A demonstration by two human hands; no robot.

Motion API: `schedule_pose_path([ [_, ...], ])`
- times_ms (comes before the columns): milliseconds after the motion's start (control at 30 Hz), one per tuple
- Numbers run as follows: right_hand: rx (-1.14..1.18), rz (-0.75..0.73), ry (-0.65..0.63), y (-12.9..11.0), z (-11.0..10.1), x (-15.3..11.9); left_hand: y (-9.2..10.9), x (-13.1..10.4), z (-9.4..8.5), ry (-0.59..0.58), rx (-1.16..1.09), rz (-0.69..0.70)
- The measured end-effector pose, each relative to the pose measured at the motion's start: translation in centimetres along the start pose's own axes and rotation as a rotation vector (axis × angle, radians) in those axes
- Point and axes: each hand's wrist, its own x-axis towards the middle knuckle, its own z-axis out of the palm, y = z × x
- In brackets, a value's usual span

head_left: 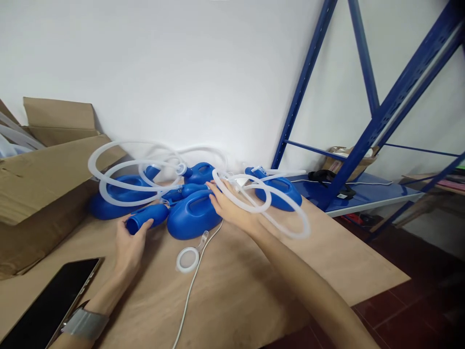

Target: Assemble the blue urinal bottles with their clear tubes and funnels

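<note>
My left hand is closed round the wide end of a blue plastic urinal funnel, whose open round mouth faces me. Beside it a blue urinal bottle with a moulded handle lies on the table. My right hand lies over the far right end of that bottle, fingers stretched out near a blue connector. A loop of clear hose passes over the back of this hand. What lies under the palm is hidden. In front of the bottle is a round white cap with a strap.
More blue bottles with coiled hoses lie towards the wall. An open cardboard box stands left, with a phone in front. A white cable crosses the wooden table. Blue shelving stands right.
</note>
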Motion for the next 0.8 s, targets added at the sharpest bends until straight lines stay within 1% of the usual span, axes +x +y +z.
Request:
schedule_pose_path([
  [67,-0.242,-0.044,0.001,-0.1,0.3,2.4,-0.3,0.0,0.2,-0.007,0.001,-0.067],
  [133,-0.384,-0.045,-0.081,0.3,0.5,4.4,-0.3,0.0,0.3,0.001,0.017,-0.092],
  [233,-0.435,-0.084,-0.253,1.3,0.9,6.3,0.0,-0.1,0.0,0.017,0.073,-0.086],
  [300,-0.426,-0.128,-0.318,1.8,1.2,6.9,0.6,-0.5,-0.2,0.037,0.121,-0.071],
  [333,-0.429,-0.138,-0.336,2.1,1.3,7.1,1.0,-0.8,-0.2,0.054,0.158,-0.027],
  [367,-0.435,-0.139,-0.347,2.2,1.4,7.3,1.4,-1.2,-0.3,0.072,0.204,0.049],
  [400,-0.441,-0.137,-0.354,2.4,1.5,7.4,1.8,-1.6,-0.3,0.092,0.253,0.157],
  [467,-0.448,-0.133,-0.359,2.7,1.6,7.5,2.3,-2.5,-0.2,0.106,0.349,0.423],
  [500,-0.448,-0.135,-0.361,2.9,1.6,7.6,2.5,-2.9,-0.1,0.095,0.384,0.546],
  [567,-0.441,-0.142,-0.37,3.4,1.6,7.6,2.5,-3.5,0.3,0.034,0.428,0.719],
  [667,-0.41,-0.134,-0.386,4.3,1.5,7.4,2.1,-3.9,0.9,-0.073,0.464,0.873],
  [733,-0.371,-0.115,-0.386,4.8,1.6,7.2,2.0,-4.0,1.2,-0.122,0.463,0.915],
  [800,-0.311,-0.093,-0.377,5.0,1.8,7.1,1.9,-3.8,1.3,-0.165,0.448,0.928],
])
